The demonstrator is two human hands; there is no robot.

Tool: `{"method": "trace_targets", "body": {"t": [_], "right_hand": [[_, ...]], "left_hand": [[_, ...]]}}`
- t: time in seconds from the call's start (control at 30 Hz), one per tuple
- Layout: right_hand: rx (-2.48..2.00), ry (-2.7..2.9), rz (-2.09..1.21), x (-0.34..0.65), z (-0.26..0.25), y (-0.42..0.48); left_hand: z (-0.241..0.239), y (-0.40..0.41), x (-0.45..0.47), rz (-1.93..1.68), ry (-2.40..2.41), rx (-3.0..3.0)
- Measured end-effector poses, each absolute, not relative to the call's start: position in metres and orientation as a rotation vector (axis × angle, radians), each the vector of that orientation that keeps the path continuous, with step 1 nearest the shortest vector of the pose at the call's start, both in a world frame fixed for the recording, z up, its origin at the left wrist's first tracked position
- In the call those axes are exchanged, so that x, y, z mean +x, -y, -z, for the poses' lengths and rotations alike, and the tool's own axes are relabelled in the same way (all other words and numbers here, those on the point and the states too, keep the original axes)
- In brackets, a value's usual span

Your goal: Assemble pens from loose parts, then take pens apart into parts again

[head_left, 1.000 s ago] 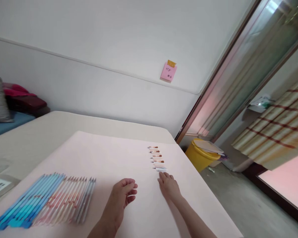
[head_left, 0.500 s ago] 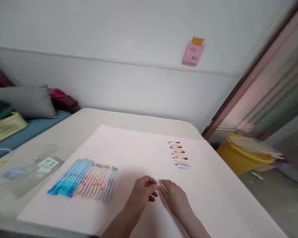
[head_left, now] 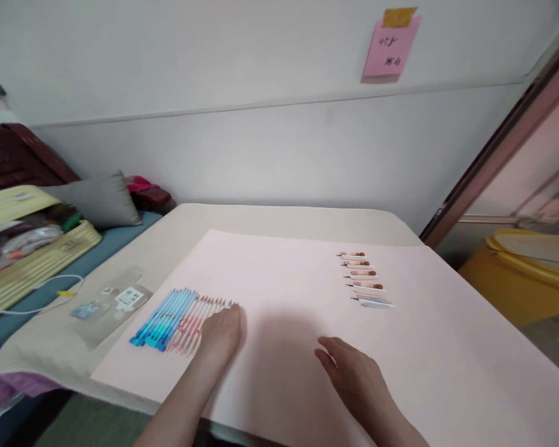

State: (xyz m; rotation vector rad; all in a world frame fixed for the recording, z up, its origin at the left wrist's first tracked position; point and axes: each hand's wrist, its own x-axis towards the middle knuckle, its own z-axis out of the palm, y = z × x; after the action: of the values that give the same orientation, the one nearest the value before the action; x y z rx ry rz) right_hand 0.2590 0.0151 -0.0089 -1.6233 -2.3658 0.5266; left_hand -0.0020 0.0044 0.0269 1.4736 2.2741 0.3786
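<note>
My left hand [head_left: 221, 332] lies over the right end of a row of slim pens, its fingers curled downward. It covers the grey pens [head_left: 233, 304], of which only the tips show; whatever is under the fingers is hidden. Beside it lie pink-and-white pens [head_left: 184, 332] and, farther left, blue pens [head_left: 163, 320], side by side with their points away from me. My right hand [head_left: 354, 372] hovers above the pink sheet [head_left: 279, 267], thumb and fingers apart, holding nothing. Beyond it lies a column of pens with brown-printed parts [head_left: 363, 273], with a greyish pen [head_left: 375, 303] nearest me.
Clear plastic packaging [head_left: 114, 304] with a white label lies on the cream tabletop [head_left: 270, 217] at left. A bed with a grey pillow [head_left: 100, 198] and a yellow box [head_left: 74, 248] is beyond. A yellow bin [head_left: 507, 285] stands right. A pink note [head_left: 391, 46] hangs on the wall.
My hands were close together in the middle. The left has moved left onto the pens, and the right has moved right and opened. The view has shifted left and down.
</note>
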Motion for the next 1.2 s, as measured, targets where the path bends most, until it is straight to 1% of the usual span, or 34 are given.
{"method": "trace_targets", "body": {"t": [0.23,0.37,0.47,0.63,0.7,0.77,0.93,1.07,1.13,1.2], "right_hand": [[-1.618,2.326,-0.618,0.26,0.002,-0.014],[-1.514,2.195,-0.77,0.257,-0.002,-0.012],[-1.399,2.074,-0.998,0.251,-0.005,-0.01],[-1.27,1.608,-1.478,0.236,-0.005,-0.007],[-1.212,1.401,-1.697,0.231,-0.007,-0.005],[-1.165,1.254,-1.828,0.227,-0.011,-0.004],[-1.069,1.067,-1.982,0.226,-0.023,-0.002],[-0.941,1.018,-2.123,0.226,-0.03,0.001],[-0.958,1.007,-2.14,0.223,-0.031,0.003],[-1.044,1.06,-2.083,0.22,-0.029,0.003]], "left_hand": [[-0.006,-0.008,0.007,-0.448,-2.269,1.416],[-0.003,-0.016,0.012,-0.561,-2.211,1.351],[-0.005,-0.023,0.023,-0.642,-2.07,1.317],[-0.016,-0.015,0.063,-1.011,-1.378,0.882],[-0.02,-0.008,0.078,-1.047,-1.26,0.788],[-0.023,-0.003,0.086,-1.03,-1.192,0.792],[-0.03,-0.002,0.079,-1.101,-1.135,0.707],[-0.031,-0.002,0.074,-1.082,-1.019,0.592],[-0.031,-0.001,0.075,-1.104,-1.004,0.578],[-0.03,0.0,0.079,-1.143,-1.027,0.576]]}}
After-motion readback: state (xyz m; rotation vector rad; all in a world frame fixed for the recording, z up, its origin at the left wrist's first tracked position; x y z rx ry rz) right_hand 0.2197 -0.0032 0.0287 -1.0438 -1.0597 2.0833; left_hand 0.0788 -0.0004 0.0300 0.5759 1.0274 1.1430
